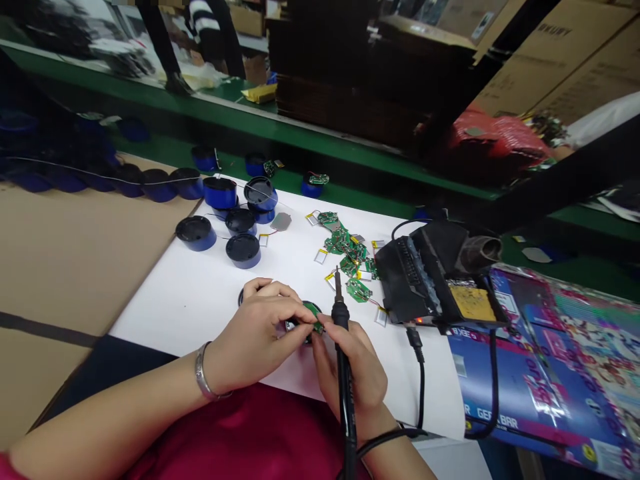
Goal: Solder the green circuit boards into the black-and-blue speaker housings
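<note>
My left hand (260,327) is closed, with thumb and forefinger pinching a small green circuit board (314,309). In my right hand (361,367) a black soldering iron (341,317) is held, its tip pointing away from me. The fingertips of that hand also meet the board's edge. A dark round housing lies under the fingers, mostly hidden by them. Just beyond, a pile of green circuit boards (338,241) with small silver batteries lies on the white sheet (200,303). One loose board (359,290) is near the iron's tip.
Several blue round housings (243,250) stand at the left, with a long row (159,185) behind them. To the right is a black soldering station (407,277) with a yellow sponge (470,301) and cable (421,393). Printed blue packaging (505,380) lies beyond it. A person (210,33) stands behind.
</note>
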`<state>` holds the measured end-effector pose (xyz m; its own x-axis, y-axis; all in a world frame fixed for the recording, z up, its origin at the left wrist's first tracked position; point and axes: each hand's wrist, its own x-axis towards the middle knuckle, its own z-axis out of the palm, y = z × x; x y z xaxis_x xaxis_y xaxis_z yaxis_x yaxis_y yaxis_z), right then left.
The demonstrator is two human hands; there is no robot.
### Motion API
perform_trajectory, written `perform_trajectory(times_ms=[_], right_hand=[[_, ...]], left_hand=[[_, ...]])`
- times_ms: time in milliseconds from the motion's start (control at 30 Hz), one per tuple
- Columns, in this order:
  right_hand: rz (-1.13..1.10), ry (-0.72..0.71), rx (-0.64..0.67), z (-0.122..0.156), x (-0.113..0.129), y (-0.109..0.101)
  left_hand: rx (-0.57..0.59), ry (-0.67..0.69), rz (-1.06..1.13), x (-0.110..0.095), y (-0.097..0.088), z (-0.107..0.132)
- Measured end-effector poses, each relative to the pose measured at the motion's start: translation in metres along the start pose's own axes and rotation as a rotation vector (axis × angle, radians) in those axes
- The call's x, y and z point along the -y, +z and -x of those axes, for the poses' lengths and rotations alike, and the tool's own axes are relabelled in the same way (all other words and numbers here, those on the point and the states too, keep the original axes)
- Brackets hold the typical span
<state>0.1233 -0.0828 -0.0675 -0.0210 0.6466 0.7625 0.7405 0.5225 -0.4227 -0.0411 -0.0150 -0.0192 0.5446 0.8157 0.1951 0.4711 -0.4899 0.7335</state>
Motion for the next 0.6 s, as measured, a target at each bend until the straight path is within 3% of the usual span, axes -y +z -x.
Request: perform_trajectory(times_ms=[300,600], right_hand=[[-0.095,0.24,0.029,-0.012,0.008,-0.015],[-0.219,0.429,-0.012,-0.019,0.012,-0.012]], left_hand=[[0.008,0.046,-0.067,-0.002,0.002,-0.002],[0.03,0.033,-0.084,-0.003,0.002,-0.004]])
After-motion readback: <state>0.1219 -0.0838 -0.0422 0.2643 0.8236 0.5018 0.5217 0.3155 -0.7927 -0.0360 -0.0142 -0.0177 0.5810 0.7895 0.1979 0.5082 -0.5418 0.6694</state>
